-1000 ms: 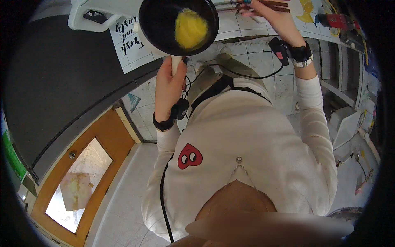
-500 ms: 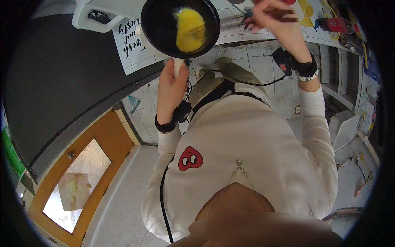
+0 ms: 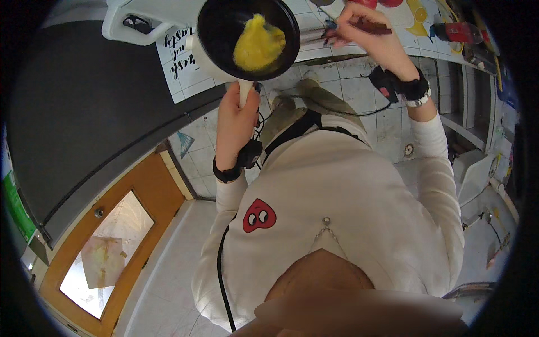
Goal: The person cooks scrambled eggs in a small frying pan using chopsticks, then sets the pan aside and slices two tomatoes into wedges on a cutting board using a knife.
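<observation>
Left hand (image 3: 235, 121) clamps one pan (image 3: 219, 36) bearing one yellow mass (image 3: 258, 48); right hand (image 3: 377, 46) pinches two chopsticks (image 3: 377, 28)

Black pan (image 3: 216, 33) in left hand (image 3: 236, 121), yellow food (image 3: 258, 49) inside

White gridded tabletop (image 3: 185, 90) (black lettering (image 3: 181, 51) leftward), red-labelled bottle (image 3: 457, 32) at right.

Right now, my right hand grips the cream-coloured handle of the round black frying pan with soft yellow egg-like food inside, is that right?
No, the hand is wrong: the head view shows your bare left hand gripping the cream-coloured handle of the round black frying pan, with soft yellow egg-like food inside.
</observation>
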A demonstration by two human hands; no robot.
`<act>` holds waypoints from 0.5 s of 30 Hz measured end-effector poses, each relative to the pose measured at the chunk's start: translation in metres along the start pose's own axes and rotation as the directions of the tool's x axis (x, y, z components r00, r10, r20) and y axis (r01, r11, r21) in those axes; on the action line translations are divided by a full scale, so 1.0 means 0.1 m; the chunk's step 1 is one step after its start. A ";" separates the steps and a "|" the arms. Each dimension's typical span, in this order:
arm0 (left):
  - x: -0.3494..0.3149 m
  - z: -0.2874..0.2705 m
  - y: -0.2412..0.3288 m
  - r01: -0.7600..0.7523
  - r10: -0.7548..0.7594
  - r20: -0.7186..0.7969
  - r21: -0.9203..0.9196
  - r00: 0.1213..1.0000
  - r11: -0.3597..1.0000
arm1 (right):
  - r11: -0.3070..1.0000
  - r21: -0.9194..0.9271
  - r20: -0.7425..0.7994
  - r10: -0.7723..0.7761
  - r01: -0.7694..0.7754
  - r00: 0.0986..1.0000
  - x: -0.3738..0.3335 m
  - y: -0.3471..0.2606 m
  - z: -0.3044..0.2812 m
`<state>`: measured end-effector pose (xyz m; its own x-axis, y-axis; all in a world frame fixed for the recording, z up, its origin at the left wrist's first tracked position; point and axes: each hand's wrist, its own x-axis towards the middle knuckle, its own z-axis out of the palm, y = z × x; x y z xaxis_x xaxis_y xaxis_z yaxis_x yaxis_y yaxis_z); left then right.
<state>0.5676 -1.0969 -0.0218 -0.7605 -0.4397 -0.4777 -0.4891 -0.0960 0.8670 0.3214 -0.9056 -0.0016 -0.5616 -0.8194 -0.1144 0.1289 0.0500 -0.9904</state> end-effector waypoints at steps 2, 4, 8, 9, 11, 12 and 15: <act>0.01 0.00 0.00 -0.007 0.007 0.011 -0.005 1.000 1.000 | 0.965 -0.121 0.012 -0.235 0.234 0.972 0.00 0.01 -0.03; 0.01 0.00 0.01 0.000 0.000 0.017 -0.007 1.000 1.000 | 0.977 -0.058 0.013 -0.205 0.205 0.979 0.00 0.02 -0.03; 0.01 0.00 0.05 0.003 -0.003 0.015 0.002 1.000 1.000 | 0.959 -0.070 -0.102 -0.281 0.275 0.954 0.02 -0.02 -0.04; 0.01 0.00 0.06 0.016 -0.016 0.007 0.009 1.000 1.000 | 0.986 0.067 -0.257 -0.128 0.149 0.958 0.02 -0.03 -0.05; 0.01 0.02 0.08 0.022 -0.022 0.007 0.036 1.000 0.999 | 0.988 -0.025 0.008 -0.150 0.150 0.989 0.01 -0.07 -0.07; 0.02 0.02 0.08 0.004 -0.004 0.015 0.039 1.000 0.999 | 0.983 -0.075 0.143 -0.153 0.165 0.978 0.03 -0.08 -0.09; 0.02 0.04 0.08 0.024 -0.025 0.027 0.006 0.999 1.000 | 0.962 -0.225 -0.077 -0.176 0.155 0.981 0.02 -0.08 -0.14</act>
<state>0.5601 -1.0956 -0.0161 -0.7596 -0.4128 -0.5026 -0.5100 -0.1016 0.8542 0.3077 -0.8995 0.0049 -0.6368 -0.7690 0.0563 -0.1471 0.0494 -0.9879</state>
